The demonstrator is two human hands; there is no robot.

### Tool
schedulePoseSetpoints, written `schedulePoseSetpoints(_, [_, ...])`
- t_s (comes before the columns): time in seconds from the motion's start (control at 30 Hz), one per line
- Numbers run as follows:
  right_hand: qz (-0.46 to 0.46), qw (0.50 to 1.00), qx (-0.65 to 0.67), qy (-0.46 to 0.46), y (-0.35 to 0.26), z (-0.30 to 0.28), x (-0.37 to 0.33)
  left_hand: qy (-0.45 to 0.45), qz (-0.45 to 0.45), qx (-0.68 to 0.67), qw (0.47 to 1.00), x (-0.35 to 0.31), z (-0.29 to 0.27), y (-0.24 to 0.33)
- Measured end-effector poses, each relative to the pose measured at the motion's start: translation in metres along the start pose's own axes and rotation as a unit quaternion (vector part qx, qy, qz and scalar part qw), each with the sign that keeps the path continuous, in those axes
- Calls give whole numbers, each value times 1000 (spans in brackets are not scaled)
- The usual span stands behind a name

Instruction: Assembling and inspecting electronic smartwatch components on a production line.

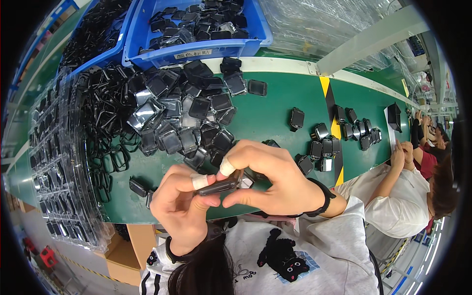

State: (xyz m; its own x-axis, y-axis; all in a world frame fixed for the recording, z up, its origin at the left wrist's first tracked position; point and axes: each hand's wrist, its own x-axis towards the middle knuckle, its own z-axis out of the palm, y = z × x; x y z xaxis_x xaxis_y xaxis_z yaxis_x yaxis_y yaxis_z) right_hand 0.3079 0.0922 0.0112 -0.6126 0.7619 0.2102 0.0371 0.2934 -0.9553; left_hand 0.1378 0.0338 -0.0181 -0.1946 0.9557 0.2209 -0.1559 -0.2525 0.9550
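Both hands meet at the near edge of the green table (268,115). My left hand (179,206) grips one end of a small black watch-like case (219,187) between thumb and fingers. My right hand (273,179) is closed round the other end, its index finger pressing from above. Pale tape wraps a finger on each hand. A small shiny piece (246,181) shows beside the right fingers; whether it belongs to the case, I cannot tell. Just beyond my hands lies a heap of clear and black rounded-square covers (169,140). Loose black frames (110,103) lie left of it.
Blue bins (191,55) full of black parts stand at the back. Stacked clear trays (64,167) line the left side. Several black cases (322,147) sit right, near a yellow-black tape strip (336,130). A metal post (373,39) slants across; a co-worker (393,201) sits at right.
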Motion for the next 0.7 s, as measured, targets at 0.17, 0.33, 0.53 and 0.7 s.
schedulePoseSetpoints(0.17, [85,989,118,35,17,4,-23,-30,-82,5,996,3,10,12])
schedulePoseSetpoints(0.33, [124,922,361,63,24,0,-34,5,-119,6,993,-5,26,17])
schedulePoseSetpoints(0.53, [14,999,-29,40,11,-12,-36,-18,-68,211,975,-13,31,23])
schedulePoseSetpoints(0.7, [11,997,-51,63,12,-4,-48,-82,-2,251,965,-22,32,12])
